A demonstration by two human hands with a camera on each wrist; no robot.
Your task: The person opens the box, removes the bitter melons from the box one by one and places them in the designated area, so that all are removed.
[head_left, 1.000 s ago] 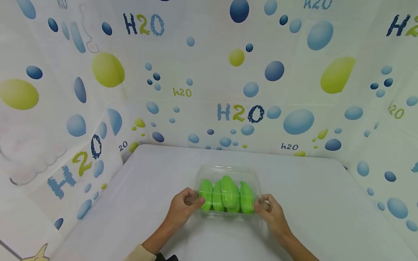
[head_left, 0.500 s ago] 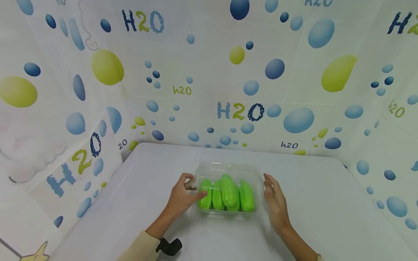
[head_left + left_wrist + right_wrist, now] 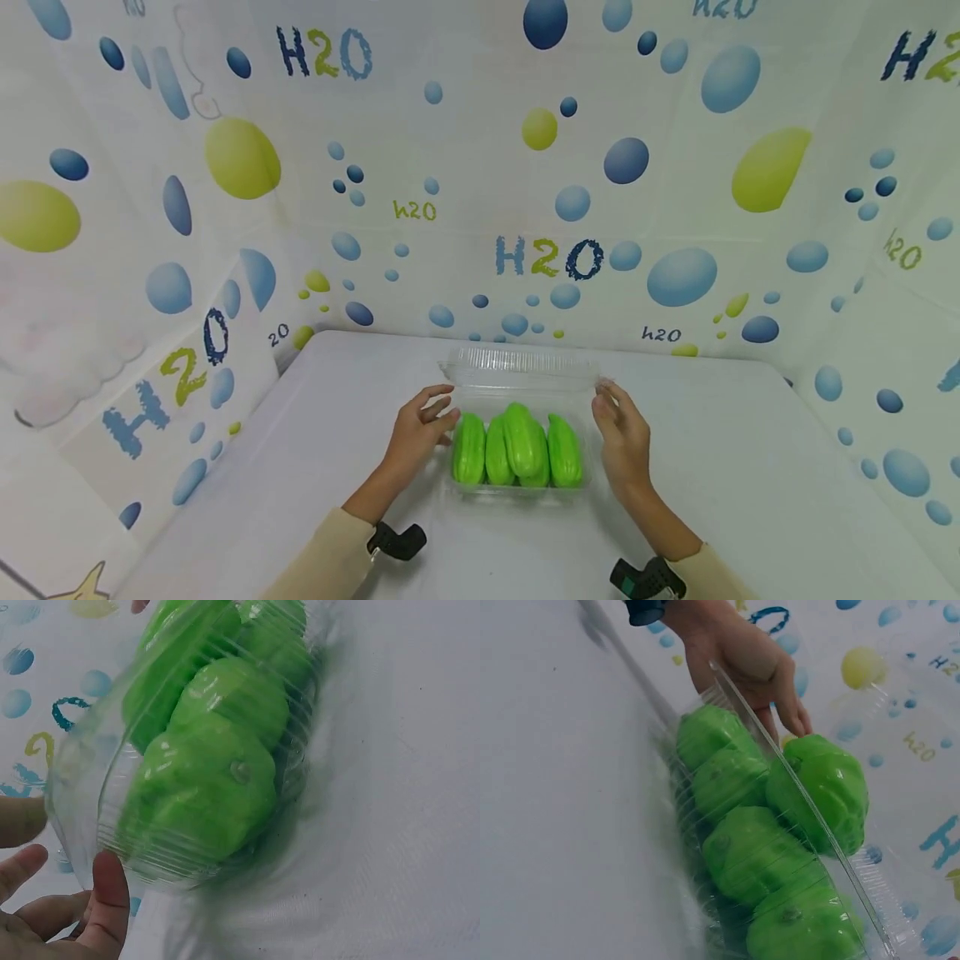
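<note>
A clear plastic clamshell box (image 3: 517,492) sits mid-table with its ribbed lid (image 3: 517,367) tipped back behind it. Inside lie several bright green, lumpy, elongated vegetables (image 3: 522,442), glossy and packed side by side, one on top. At the box's left side is my left hand (image 3: 418,432), fingers spread and loosely bent. In the left wrist view its thumb tip (image 3: 110,874) comes right to the box's corner, with another finger (image 3: 21,822) at the clear plastic edge. My right hand (image 3: 624,433) stands along the right side, fingertips at the lid's right corner.
A white-covered table (image 3: 360,375) surrounds the box. Behind and beside it hang white sheets (image 3: 480,158) printed with blue and yellow-green dots and H2O lettering. Dark wrist mounts (image 3: 397,542) show below both hands.
Both hands first gripped the box's sides at the front. The right hand let go and moved back, then the left. The lid has swung up and away behind the box.
</note>
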